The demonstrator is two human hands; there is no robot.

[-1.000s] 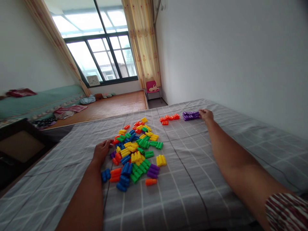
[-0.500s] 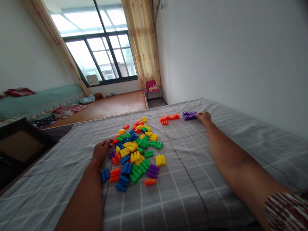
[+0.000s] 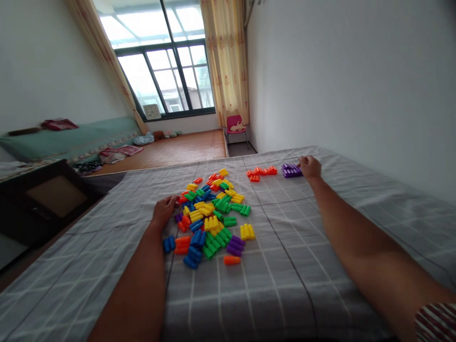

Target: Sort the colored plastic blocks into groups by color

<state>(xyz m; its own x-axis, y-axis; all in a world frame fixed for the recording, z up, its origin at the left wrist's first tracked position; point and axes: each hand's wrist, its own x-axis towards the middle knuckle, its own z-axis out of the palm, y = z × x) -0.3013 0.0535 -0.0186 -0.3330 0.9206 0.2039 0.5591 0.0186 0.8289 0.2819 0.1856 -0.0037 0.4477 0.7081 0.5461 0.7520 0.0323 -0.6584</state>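
A pile of plastic building blocks (image 3: 203, 209) in yellow, green, blue, orange and purple, shaped like joined tubes, lies on the grey checked cloth (image 3: 270, 285). My left hand (image 3: 165, 210) rests at the pile's left edge with bent fingers, close against an orange block (image 3: 182, 200); what the fingertips hold is hidden. Farther away on the right, my right hand (image 3: 310, 167) has its fingers pinched at the right end of a cluster of purple building blocks (image 3: 291, 171). Left of that cluster lies a group of orange blocks (image 3: 261, 172).
A loose orange block (image 3: 232, 260) and a yellow block (image 3: 247, 232) lie at the pile's near right side. A dark cabinet (image 3: 46, 204) stands left. Beyond are a low wooden platform (image 3: 188, 145), a pink chair (image 3: 235, 124), and a white wall (image 3: 349, 76) on the right.
My view has turned slightly left, shifting everything rightward. My right hand has risen a little at the purple blocks' end. My left hand stays at the pile's left edge.
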